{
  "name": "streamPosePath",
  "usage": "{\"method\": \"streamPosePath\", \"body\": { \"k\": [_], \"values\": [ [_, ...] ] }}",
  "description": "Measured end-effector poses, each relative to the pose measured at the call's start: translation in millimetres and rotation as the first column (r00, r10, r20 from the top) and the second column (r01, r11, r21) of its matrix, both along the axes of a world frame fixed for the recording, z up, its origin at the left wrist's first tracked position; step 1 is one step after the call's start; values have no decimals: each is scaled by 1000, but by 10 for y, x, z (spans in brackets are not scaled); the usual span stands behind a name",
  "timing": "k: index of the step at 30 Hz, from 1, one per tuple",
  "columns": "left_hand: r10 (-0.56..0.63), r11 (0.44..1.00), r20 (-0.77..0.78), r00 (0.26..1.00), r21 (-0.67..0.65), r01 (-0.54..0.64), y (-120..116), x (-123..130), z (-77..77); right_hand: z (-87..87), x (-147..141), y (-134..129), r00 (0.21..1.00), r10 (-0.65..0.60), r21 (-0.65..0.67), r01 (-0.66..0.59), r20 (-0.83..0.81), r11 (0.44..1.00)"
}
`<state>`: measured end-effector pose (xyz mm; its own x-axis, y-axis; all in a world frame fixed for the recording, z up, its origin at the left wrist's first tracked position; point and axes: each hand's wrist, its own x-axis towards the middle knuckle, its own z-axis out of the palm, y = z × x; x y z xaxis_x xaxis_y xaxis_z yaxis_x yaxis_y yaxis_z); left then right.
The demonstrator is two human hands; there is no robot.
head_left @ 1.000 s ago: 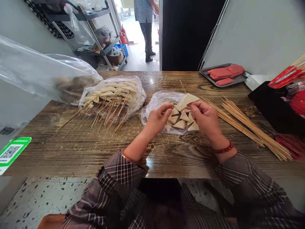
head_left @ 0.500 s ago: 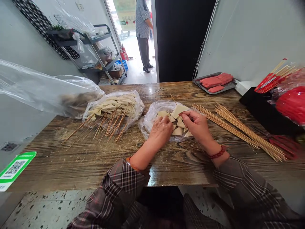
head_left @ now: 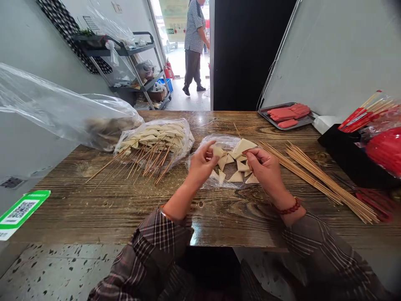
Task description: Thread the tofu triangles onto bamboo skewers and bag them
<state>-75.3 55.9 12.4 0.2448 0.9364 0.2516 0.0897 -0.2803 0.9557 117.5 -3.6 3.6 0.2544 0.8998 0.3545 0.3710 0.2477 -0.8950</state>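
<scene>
My left hand [head_left: 202,163] pinches a pale triangular slice [head_left: 218,153], possibly tofu, between thumb and fingers above the clear plastic bag. My right hand [head_left: 265,167] is closed on a bamboo skewer [head_left: 237,129], whose thin end sticks up behind a pale slice [head_left: 244,146] at the fingertips. Most of that skewer is hidden by the slice and fingers. Below both hands, several loose triangular slices [head_left: 235,177] lie on the spread plastic bag [head_left: 208,139]. To the left, a bag holds stacked slices [head_left: 159,136] on skewers, their sticks [head_left: 156,161] pointing toward me.
Two bundles of bare skewers [head_left: 326,179] lie at right. Behind them is a grey tray [head_left: 261,111] of pinkish-red sticks. A black box [head_left: 344,154] and red packages [head_left: 385,146] stand far right. A shelf cart [head_left: 138,50] and a person [head_left: 194,42] are beyond the wooden table [head_left: 125,217].
My left hand has lifted from the loose slices with one slice between its fingers. The right hand still holds the skewer. The person in the doorway has changed stance, and the view has shifted slightly.
</scene>
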Motion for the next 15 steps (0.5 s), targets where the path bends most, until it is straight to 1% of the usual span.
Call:
{"method": "streamPosePath", "body": {
  "k": [2,3,5,7,10,13,15],
  "values": [
    [22,985,258,966,-173,23,12,-34,42,16,-22,-28,999,12,-14,-13,-52,1000],
    [43,971,348,937,-236,42,14,-48,63,23,-35,-44,997,21,-22,-23,-73,999],
    [88,944,460,884,-322,74,16,-73,103,33,-64,-78,997,51,-42,-54,-56,998],
    [136,919,531,836,-382,94,23,-96,136,40,-93,-112,996,94,-58,-95,-9,994],
    [204,882,595,777,-457,118,43,-126,171,50,-142,-150,980,178,-71,-172,86,983],
    [240,844,634,735,-511,165,55,-143,189,67,-201,-175,950,248,-76,-238,189,968],
    [253,830,661,707,-524,192,51,-143,194,76,-240,-183,930,273,-73,-263,245,962]
  ]
}}
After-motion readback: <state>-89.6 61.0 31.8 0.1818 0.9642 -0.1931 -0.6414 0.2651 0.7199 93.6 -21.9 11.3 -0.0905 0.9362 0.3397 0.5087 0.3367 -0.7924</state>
